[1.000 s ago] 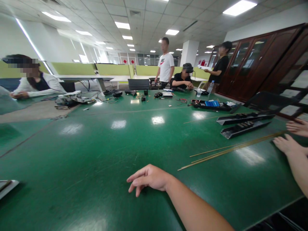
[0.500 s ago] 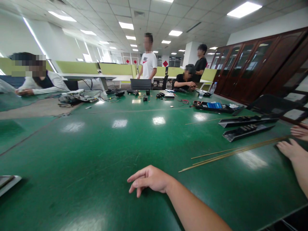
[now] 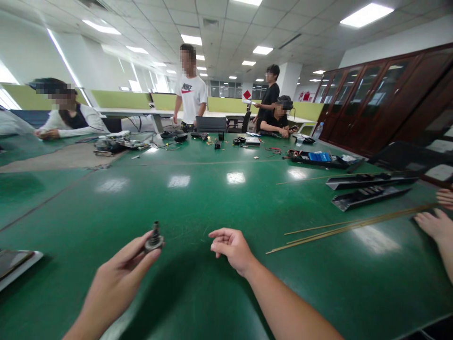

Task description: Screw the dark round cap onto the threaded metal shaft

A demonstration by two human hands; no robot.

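Note:
My left hand [image 3: 120, 271] is closed on a small stepped metal shaft with a round flange [image 3: 155, 240], pinched between thumb and fingers. The thin end of the shaft points upward, above the green tabletop [image 3: 198, 203]. Its lower part is hidden by my fingers. To the right, my right hand [image 3: 231, 248] hovers over the table with its fingers loosely bent and apart, holding nothing that I can see. A gap separates it from the shaft. Several thin brass-coloured rods [image 3: 318, 233] lie on the table to the right of my right hand.
A white-edged tray [image 3: 33, 259] sits at the left edge. Two black metal channels [image 3: 368, 197] and a black box with blue items [image 3: 318, 157] are at the right. Another person's hands [image 3: 433, 224] rest at the far right. Several people are beyond the table.
My left hand has come into view, holding the metal shaft. My right hand has moved slightly right and away from me. The standing person in white has shifted left.

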